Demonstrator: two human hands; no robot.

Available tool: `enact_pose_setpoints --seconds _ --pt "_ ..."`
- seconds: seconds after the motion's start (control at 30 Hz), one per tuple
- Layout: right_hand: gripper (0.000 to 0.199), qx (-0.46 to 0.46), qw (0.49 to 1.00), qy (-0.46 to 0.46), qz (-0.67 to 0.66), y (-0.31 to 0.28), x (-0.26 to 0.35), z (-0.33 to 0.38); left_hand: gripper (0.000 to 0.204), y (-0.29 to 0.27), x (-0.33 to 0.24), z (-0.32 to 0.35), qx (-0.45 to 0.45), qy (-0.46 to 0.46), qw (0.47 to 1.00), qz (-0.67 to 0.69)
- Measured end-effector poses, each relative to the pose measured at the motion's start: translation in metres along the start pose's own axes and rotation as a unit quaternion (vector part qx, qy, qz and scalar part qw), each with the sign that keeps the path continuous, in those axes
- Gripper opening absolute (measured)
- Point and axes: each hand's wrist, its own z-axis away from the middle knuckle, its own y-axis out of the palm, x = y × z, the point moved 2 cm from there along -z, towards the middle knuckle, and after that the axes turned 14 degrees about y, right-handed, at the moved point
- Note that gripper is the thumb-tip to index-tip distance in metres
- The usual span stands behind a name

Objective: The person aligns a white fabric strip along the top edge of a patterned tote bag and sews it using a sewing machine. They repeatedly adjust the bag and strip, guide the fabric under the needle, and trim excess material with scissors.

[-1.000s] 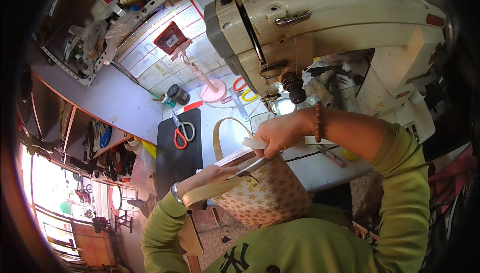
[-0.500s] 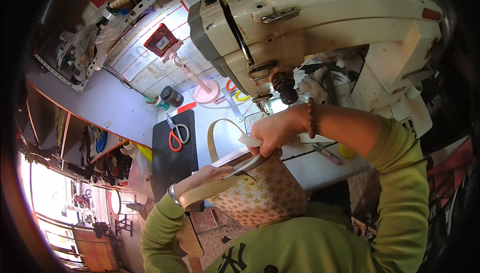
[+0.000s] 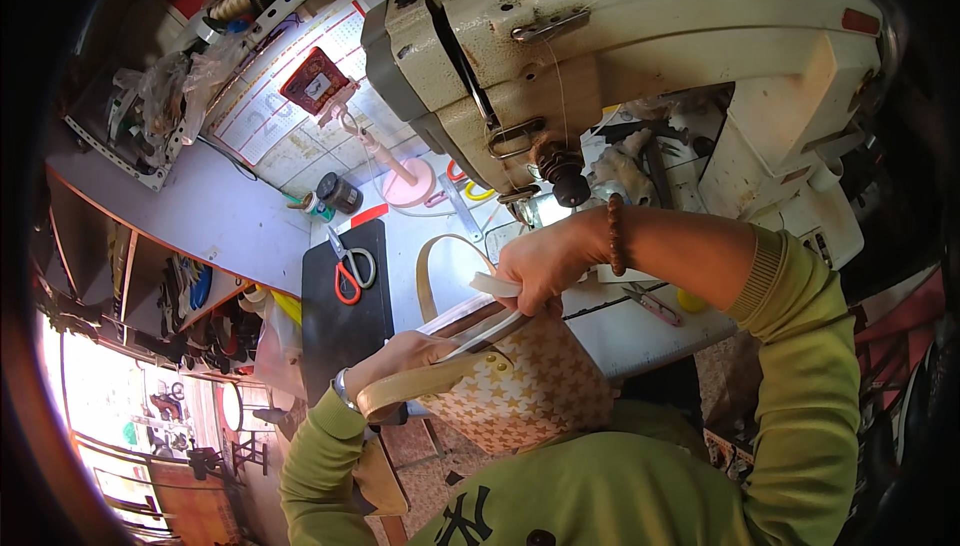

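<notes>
A white handbag with gold stars hangs tilted in front of my body, its mouth toward the sewing machine. Its near tan handle loops over by my left wrist; the far handle stands up behind the opening. My left hand grips the bag's left rim, its fingertips partly hidden in the mouth. With closed fingers, my right hand pinches a pale strip at the bag's right rim. This hand is just below the lit needle area of the sewing machine.
Red-handled scissors lie on a black mat at left. Behind are a pink stand, a dark jar and yellow-handled scissors. Small pink-handled snips lie right of my right hand. Shelves hold shoes at far left.
The view has shifted slightly. The pale strip's end at my right fingers has tipped a little lower. Both hands keep their grip on the bag and strip.
</notes>
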Motion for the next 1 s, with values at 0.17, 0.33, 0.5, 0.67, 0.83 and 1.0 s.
enact_pose_setpoints --seconds 0.17,0.33,0.5,0.67,0.83,1.0 --pt "0.012 -0.009 1.0 -0.014 0.021 -0.001 0.0 0.002 0.013 0.004 0.002 0.001 -0.058 -0.077 0.974 0.205" --pt "0.016 -0.007 0.999 -0.009 0.047 -0.002 0.004 0.003 0.013 0.004 -0.002 0.004 -0.051 -0.036 0.993 0.099" --pt "0.018 -0.01 0.999 0.021 0.033 -0.003 0.007 0.007 0.014 0.002 -0.004 0.003 -0.014 0.048 0.999 -0.021" --pt "0.016 -0.009 0.999 0.002 0.042 -0.003 0.004 0.007 0.013 0.001 -0.006 0.003 0.01 0.01 1.0 -0.011" --pt "0.015 -0.006 0.999 -0.014 0.032 -0.004 -0.005 0.004 0.028 0.012 -0.017 0.011 -0.131 0.099 0.958 0.237" --pt "0.014 -0.01 1.0 -0.001 0.008 -0.004 -0.012 0.005 0.038 0.008 -0.021 0.005 -0.098 0.246 0.963 -0.045"
